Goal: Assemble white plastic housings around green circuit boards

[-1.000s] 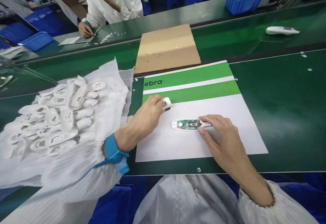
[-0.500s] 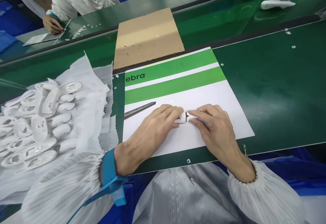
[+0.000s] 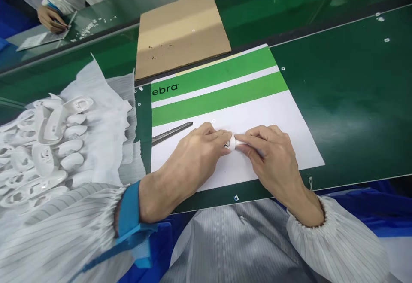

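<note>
The left hand is gripping the wide end of a white plastic device over the paper sheet; the right hand is pinching its thin tip. It is looking light, stiff, maybe slippery: best held at both ends.

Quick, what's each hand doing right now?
Left hand: closed, holding the white device.
Right hand: closed, pinching the same device's narrow end.

Casing over sheet, shells to L, cardbd behind.
</note>
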The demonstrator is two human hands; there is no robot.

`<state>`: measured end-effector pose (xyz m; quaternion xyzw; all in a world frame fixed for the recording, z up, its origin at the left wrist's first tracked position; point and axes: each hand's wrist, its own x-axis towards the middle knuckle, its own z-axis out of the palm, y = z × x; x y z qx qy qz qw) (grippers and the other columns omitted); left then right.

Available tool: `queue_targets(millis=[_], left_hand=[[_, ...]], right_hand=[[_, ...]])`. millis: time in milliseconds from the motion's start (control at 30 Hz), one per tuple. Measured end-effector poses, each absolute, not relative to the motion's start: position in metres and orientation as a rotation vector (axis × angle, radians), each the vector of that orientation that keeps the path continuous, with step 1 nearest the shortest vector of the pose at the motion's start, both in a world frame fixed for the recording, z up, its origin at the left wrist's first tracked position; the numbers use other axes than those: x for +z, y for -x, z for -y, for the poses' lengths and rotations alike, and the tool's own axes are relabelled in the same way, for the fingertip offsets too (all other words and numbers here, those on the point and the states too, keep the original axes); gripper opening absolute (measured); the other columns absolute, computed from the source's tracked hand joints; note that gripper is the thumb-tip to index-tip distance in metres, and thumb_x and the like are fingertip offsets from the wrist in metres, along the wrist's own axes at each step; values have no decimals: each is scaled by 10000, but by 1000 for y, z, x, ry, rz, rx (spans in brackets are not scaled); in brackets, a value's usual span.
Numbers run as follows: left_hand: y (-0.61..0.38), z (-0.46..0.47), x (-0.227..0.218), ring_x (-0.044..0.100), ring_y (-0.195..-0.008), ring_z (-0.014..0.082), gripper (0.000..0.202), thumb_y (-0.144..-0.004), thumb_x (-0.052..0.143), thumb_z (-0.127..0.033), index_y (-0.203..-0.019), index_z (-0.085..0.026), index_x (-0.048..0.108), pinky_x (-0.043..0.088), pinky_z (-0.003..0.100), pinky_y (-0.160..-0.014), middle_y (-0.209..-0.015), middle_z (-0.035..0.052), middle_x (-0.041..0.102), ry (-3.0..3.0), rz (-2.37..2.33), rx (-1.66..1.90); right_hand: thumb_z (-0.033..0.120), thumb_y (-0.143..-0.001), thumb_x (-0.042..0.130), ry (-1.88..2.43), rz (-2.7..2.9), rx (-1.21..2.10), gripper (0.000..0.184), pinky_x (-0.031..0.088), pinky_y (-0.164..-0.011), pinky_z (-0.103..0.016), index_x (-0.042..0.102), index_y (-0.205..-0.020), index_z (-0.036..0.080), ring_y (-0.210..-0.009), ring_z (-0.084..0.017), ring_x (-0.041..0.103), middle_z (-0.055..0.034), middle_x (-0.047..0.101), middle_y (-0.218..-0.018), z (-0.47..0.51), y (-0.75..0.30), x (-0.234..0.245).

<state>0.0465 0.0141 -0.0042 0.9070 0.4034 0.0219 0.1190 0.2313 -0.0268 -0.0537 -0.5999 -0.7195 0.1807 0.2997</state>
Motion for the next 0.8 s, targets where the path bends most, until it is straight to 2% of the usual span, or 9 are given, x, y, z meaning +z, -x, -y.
queue_targets(millis=[133, 233, 300, 433, 533, 667, 800], left_hand=[[-49, -15, -6, 589, -897, 243, 164, -967, 500, -182, -1022, -144, 650, 533, 364, -739, -908, 95, 693, -2713, -1171, -10], [-44, -19, -4, 604, -874, 225, 177, -968, 534, -261, -1071, -181, 654, 515, 335, -728, -868, 67, 671, -2622, -1162, 13], [-39, -20, -1, 627, -904, 229, 264, -937, 599, -336, -1168, -211, 629, 516, 340, -751, -937, 62, 677, -2515, -1268, 61], [-37, -16, 1, 595, -1108, 245, 582, -816, 745, -433, -1310, -226, 516, 502, 359, -902, -1192, 60, 652, -2335, -1337, 233], [-40, -12, -8, 567, -1063, 227, 482, -843, 728, -364, -1259, -212, 537, 501, 345, -862, -1122, 56, 655, -2326, -1286, 293], [-43, -6, -25, 543, -919, 199, 352, -865, 705, -323, -1181, -226, 584, 500, 326, -784, -943, 34, 635, -2331, -1370, 467], [-36, -5, -31, 528, -1000, 195, 432, -880, 687, -321, -1264, -219, 518, 503, 329, -863, -1093, 52, 637, -2321, -1258, 518]], right_hand=[[356, -973, 530, 1617, 1919, 520, 229, 379, -729, -368, 735, -1048, 287, -868, -204, 548, -30, 690, -953, 24, -228, -48], [434, -942, 570, 1652, 1933, 487, 258, 352, -744, -379, 706, -1114, 297, -880, -217, 540, -39, 679, -956, 20, -217, -43], [468, -938, 566, 1656, 1943, 414, 288, 332, -756, -384, 687, -1154, 319, -885, -217, 526, -39, 660, -950, 18, -209, -42], [481, -969, 497, 1664, 1999, 306, 315, 312, -737, -373, 668, -1199, 350, -898, -218, 491, -45, 620, -986, 20, -203, -45], [503, -959, 499, 1695, 2034, 279, 346, 298, -705, -366, 641, -1243, 365, -882, -225, 475, -50, 616, -1013, 23, -203, -48], [434, -987, 470, 1733, 1972, 250, 300, 309, -728, -381, 655, -1208, 349, -876, -212, 505, -48, 632, -1031, 26, -198, -48], [421, -974, 514, 1711, 1975, 368, 291, 352, -792, -389, 649, -1221, 347, -919, -200, 570, -38, 646, -1055, 24, -201, -46]])
